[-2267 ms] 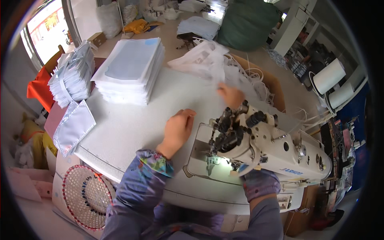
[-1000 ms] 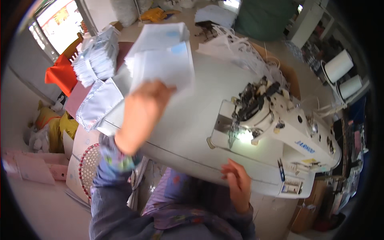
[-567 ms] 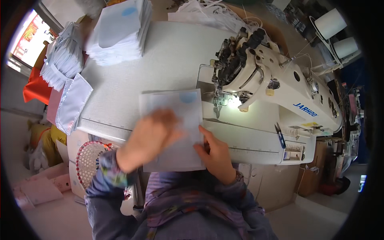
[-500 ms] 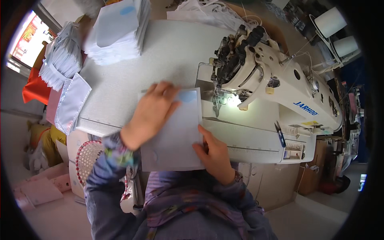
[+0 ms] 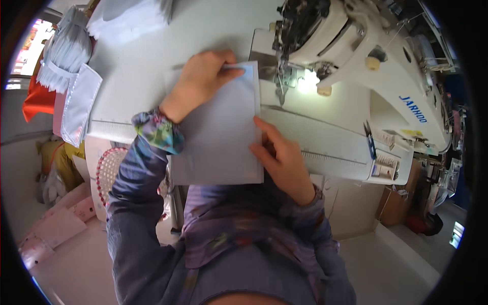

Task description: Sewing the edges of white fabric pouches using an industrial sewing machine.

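A pale grey-white rectangular fabric panel (image 5: 218, 147) lies at the table's near edge, its lower part reaching over that edge. A faint blue patch shows at its top right corner. My left hand (image 5: 203, 79) lies across the panel's upper left, its fingers bent around the top edge and closed on it. At the right edge, my right hand (image 5: 284, 160) grips the panel between thumb and forefinger, the other fingers folded under. Just beyond the panel's upper right stands a white sewing machine (image 5: 356, 56), its lamp lit beside the presser foot (image 5: 280, 89).
Stacked pale fabric pieces (image 5: 132, 20) stand at the far left, with a tied bundle (image 5: 66, 51) and a hanging white piece (image 5: 81, 104) beside them. Small blue-handled thread snips (image 5: 371, 142) lie by a parts tray (image 5: 385, 168) at right. A woven basket (image 5: 109, 165) sits below the table.
The whole view has shifted, the table sitting higher in it. My left hand has gone from a blurred sweep over the panel to fingers closed at its top edge. My right hand keeps the right edge.
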`<action>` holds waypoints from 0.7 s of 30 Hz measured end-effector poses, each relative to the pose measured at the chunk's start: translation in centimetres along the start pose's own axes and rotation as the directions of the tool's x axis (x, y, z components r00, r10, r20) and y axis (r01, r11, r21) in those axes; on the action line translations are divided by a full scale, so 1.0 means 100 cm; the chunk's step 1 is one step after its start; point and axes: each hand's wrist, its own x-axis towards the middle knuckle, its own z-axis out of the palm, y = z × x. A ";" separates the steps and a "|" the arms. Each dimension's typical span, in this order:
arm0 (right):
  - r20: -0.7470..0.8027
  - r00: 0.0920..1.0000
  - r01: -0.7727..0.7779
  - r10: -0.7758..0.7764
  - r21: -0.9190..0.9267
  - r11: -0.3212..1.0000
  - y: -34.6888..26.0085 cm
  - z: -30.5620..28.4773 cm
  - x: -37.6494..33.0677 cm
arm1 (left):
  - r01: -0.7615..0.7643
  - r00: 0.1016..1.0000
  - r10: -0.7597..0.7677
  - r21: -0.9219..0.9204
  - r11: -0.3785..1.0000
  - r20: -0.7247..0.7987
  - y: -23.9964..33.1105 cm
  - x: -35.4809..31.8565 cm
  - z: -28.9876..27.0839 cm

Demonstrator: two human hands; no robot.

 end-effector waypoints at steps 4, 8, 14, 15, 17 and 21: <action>0.065 0.992 -0.117 0.110 0.109 0.987 -0.008 -0.004 0.000 | -0.013 0.999 0.013 0.013 1.000 -0.031 -0.003 -0.001 0.002; 0.069 0.988 -0.148 0.140 0.134 0.980 -0.014 -0.003 0.001 | 0.022 0.999 -0.022 -0.002 1.000 -0.025 -0.001 0.000 0.001; 0.064 0.994 -0.100 0.093 0.103 0.990 -0.012 -0.004 -0.001 | 0.080 0.997 -0.079 0.036 0.996 -0.009 0.005 0.000 0.001; 0.051 0.996 -0.074 0.069 0.104 0.992 -0.011 -0.004 -0.001 | 0.073 0.997 -0.073 0.044 0.996 -0.008 0.006 0.001 0.001; 0.064 0.996 -0.063 0.056 0.115 0.991 -0.010 -0.004 -0.002 | 0.039 0.998 -0.038 0.016 0.999 -0.058 0.006 0.000 0.004; 0.051 0.999 -0.017 0.013 0.071 0.997 -0.007 -0.002 -0.004 | 0.031 0.992 -0.028 0.023 0.999 -0.126 0.008 -0.002 0.010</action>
